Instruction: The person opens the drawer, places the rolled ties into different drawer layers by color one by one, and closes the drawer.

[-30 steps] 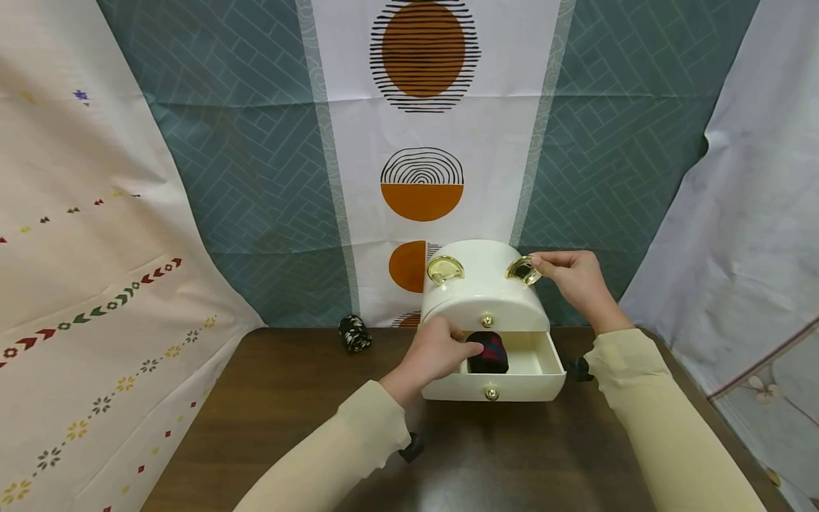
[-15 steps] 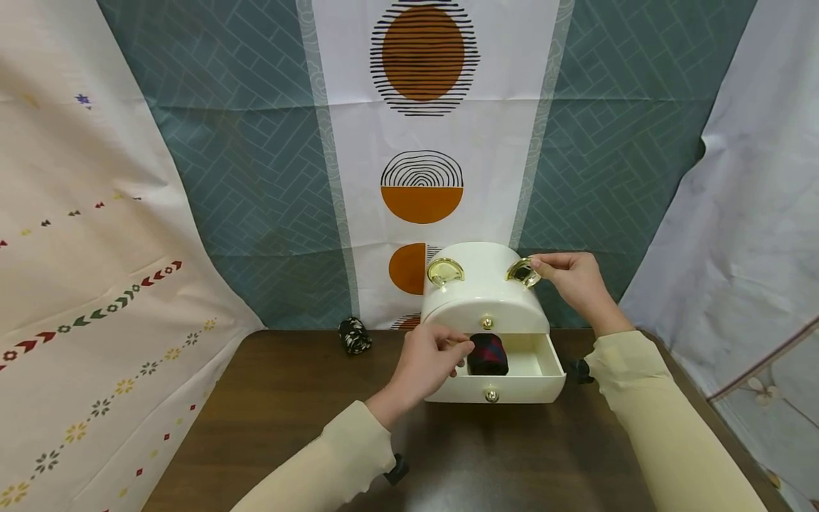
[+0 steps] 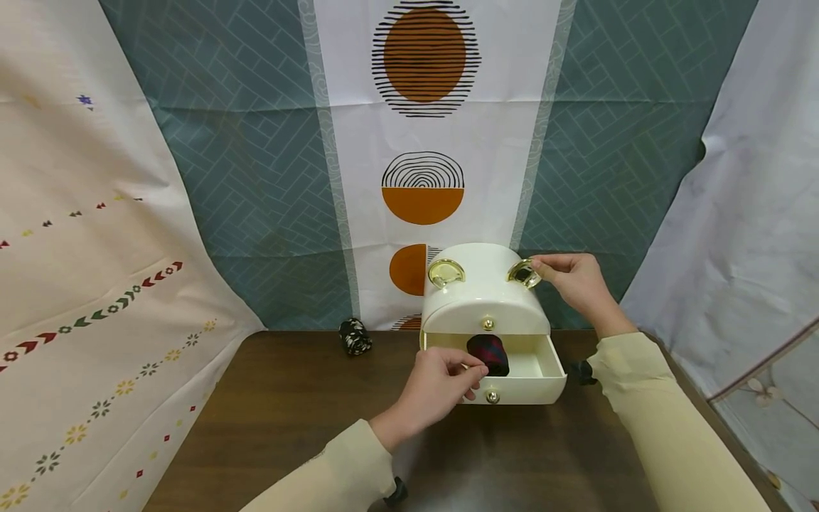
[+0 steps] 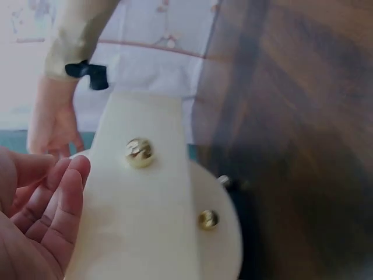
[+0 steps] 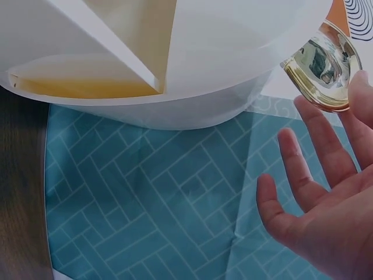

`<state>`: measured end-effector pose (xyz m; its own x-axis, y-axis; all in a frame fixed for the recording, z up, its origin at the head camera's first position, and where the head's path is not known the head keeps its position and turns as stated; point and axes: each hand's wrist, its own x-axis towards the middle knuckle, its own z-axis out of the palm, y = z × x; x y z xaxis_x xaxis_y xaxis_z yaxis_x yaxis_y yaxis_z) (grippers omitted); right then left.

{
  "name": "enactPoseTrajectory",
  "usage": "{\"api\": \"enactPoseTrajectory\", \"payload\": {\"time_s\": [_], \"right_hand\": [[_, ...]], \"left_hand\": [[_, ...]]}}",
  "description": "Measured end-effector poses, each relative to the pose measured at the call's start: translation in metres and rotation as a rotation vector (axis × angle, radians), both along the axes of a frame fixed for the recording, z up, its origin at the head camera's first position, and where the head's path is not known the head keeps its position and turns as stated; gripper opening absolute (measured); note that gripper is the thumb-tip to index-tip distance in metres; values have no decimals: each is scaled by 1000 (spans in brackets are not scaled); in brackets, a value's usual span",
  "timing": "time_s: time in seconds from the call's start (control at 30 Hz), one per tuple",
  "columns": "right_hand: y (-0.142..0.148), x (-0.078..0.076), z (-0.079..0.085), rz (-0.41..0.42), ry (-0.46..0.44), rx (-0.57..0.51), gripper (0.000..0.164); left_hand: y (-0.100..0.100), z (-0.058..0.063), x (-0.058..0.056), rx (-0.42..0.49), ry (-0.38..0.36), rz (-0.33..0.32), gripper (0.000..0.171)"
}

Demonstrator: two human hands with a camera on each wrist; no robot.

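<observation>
- Head: white two-drawer box (image 3: 483, 267) on the brown table (image 3: 288, 427). Upper drawer (image 3: 457, 316) pushed in, lower drawer (image 3: 534, 391) pulled out.
- Head: dark cloth roll (image 3: 489, 353) with red and blue marks sits inside the lower drawer. Black-and-white patterned roll (image 3: 355, 336) on the table, well left of the box.
- Head: left hand (image 3: 438, 387) over the lower drawer's front panel, fingers half curled. Right hand (image 3: 572, 281) pinches the right gold disc (image 3: 525, 273) on the box.
- Head vs 1.0 s ago: left hand was on the cloth roll, now off it and lower, at the drawer front. Roll's spot, drawer opening and right-hand grip look unchanged.
- Left wrist: left fingers loosely bent, thumb near index, nothing held. Gold knob (image 4: 140, 153) on the drawer front just beside.
- Right wrist: thumb and a finger on the disc rim, other fingers spread, part-bent. Drawer interior partly visible, cream.
</observation>
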<state>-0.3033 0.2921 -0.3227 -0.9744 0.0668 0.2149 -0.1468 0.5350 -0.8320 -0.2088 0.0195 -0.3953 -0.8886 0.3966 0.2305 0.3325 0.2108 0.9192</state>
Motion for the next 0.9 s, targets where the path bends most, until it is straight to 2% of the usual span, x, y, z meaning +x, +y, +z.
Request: {"api": "enactPoseTrajectory", "payload": {"time_s": [0.3, 0.53, 0.9], "right_hand": [[0, 1, 0, 11, -16, -1, 60], [-1, 0, 2, -5, -20, 5, 64], [-3, -1, 2, -18, -16, 2, 63]], "left_hand": [[9, -18, 8, -35, 34, -36, 12], [10, -26, 9, -90, 94, -13, 11], [15, -36, 9, -107, 108, 5, 12]]}}
